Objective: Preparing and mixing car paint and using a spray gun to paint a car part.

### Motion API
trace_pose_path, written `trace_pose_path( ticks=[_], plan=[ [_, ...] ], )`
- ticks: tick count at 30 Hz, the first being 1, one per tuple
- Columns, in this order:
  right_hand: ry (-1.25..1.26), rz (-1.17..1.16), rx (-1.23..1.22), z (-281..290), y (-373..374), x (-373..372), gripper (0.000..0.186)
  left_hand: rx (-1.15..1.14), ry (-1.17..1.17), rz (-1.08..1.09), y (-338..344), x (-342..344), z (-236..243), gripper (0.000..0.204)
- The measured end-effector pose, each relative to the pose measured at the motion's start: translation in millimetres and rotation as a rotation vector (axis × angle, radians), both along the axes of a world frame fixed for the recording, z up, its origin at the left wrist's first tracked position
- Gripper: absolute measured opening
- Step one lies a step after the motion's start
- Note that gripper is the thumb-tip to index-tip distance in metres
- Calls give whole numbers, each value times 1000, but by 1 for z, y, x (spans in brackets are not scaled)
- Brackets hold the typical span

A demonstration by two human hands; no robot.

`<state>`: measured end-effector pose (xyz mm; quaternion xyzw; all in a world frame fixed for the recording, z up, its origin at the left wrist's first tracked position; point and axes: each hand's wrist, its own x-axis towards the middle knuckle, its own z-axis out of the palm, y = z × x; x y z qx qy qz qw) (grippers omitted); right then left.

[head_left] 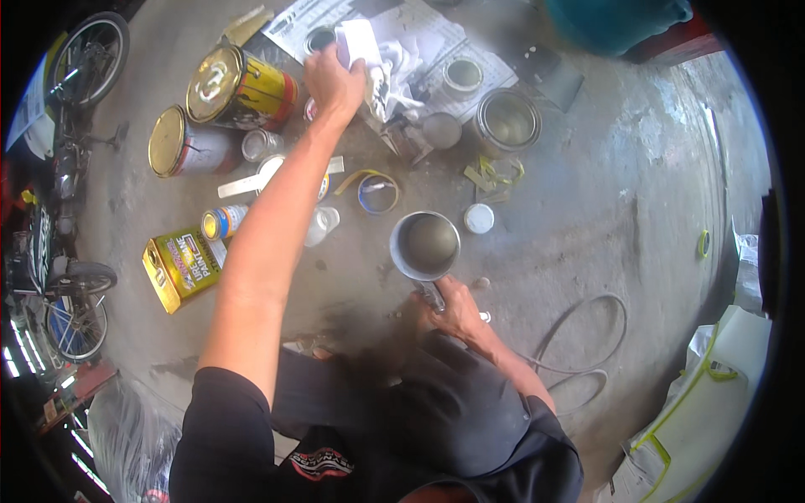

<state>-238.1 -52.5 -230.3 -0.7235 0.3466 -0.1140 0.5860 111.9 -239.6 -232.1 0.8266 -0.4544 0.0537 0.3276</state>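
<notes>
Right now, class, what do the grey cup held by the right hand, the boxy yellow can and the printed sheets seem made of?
Grey cup, held by the right hand: probably metal, dull to satin; its smooth rim catches light.
Boxy yellow can: likely thin metal, glossy; crisp edges, shiny face.
Printed sheets: paper, matte; thin, flat, overlapping.

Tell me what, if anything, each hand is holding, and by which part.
Right hand: the cup, by the handle on its near side. Left hand: at the can and white block; whether it grips either can't be told.
</notes>
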Motion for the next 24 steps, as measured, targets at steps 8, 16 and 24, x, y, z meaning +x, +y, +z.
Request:
trace_pose_path(
  ticks=[8,16,24],
  plan=[
    [-1,-51,75,-32,25,-44,36,363,125,-726,28,-114,2,42],
    [1,-82,110,-24,33,-44,35,527,-162,-654,15,-125,-61,77],
    [42,-101,53,-18,15,-42,46,71,819,-393,81,-127,44,63]
  ],
)
